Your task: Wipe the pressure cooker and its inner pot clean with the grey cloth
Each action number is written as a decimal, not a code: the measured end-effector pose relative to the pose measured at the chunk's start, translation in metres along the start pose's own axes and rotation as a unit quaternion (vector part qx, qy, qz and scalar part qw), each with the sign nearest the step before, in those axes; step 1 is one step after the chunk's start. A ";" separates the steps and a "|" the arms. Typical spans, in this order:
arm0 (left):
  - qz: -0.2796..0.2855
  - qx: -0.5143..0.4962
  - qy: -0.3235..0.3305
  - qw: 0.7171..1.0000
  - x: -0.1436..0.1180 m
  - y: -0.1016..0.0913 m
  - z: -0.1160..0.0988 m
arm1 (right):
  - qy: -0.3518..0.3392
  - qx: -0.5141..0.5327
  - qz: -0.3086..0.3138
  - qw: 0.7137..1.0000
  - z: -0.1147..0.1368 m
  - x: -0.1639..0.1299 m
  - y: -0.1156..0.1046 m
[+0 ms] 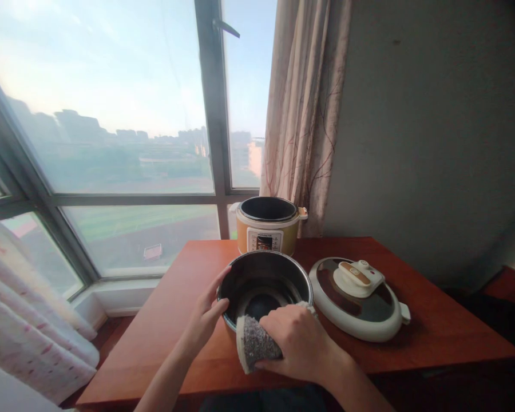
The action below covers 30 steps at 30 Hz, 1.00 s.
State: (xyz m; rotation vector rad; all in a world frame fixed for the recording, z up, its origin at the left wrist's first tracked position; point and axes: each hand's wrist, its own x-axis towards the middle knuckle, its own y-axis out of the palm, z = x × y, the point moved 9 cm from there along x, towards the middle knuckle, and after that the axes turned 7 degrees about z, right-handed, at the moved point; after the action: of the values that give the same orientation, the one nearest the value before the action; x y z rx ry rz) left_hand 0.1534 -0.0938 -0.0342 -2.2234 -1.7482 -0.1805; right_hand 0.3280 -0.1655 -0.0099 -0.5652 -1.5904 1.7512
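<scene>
A dark metal inner pot (264,269) with a shiny rim stands on the table right in front of me. My left hand (209,306) grips its left side, thumb over the rim and fingers along the outer wall. In my right hand (298,340) is a folded grey and white cloth (254,342), held over the near right part of the pot's rim. Behind the pot sits the yellow and white pressure cooker body (244,229), lidless, its control panel facing me. To the right the cooker's lid (356,298) lies flat, handle side up.
The reddish-brown wooden table (429,326) carries all these things. Beyond it are a large window (133,143) and a hanging curtain (302,114). A grey wall (420,143) rises at the right, and another curtain (30,320) hangs low on the left.
</scene>
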 end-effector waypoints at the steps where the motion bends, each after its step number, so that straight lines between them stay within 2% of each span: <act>1: 0.016 -0.026 -0.003 1.000 0.003 0.001 0.000 | -0.003 0.001 -0.006 1.000 -0.002 -0.001 0.000; 7: 0.099 -0.074 -0.054 0.991 0.024 0.002 -0.001 | -0.021 0.006 -0.023 0.999 -0.011 -0.012 -0.002; 11: 0.114 -0.104 -0.074 0.985 0.036 0.002 0.007 | -0.013 0.010 -0.022 1.000 -0.013 -0.014 -0.002; 16: 0.051 -0.162 -0.064 0.983 0.031 0.006 0.017 | 0.015 0.008 -0.034 0.999 -0.014 -0.011 -0.003; 21: -0.064 -0.102 -0.025 0.992 0.013 -0.008 0.009 | 0.019 0.005 -0.031 0.999 -0.010 -0.007 -0.005; 26: -0.071 -0.059 -0.043 0.995 -0.008 -0.004 0.008 | 0.022 0.001 -0.032 0.999 -0.010 -0.007 -0.006; 30: -0.129 -0.065 -0.057 0.988 -0.029 0.009 0.011 | 0.034 0.006 -0.041 0.999 -0.010 -0.008 -0.006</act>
State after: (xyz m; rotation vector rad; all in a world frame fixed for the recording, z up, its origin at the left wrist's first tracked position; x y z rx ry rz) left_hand 0.1536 -0.1188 -0.0547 -2.1231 -2.1432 -0.2340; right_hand 0.3414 -0.1648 -0.0062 -0.5412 -1.5330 1.6626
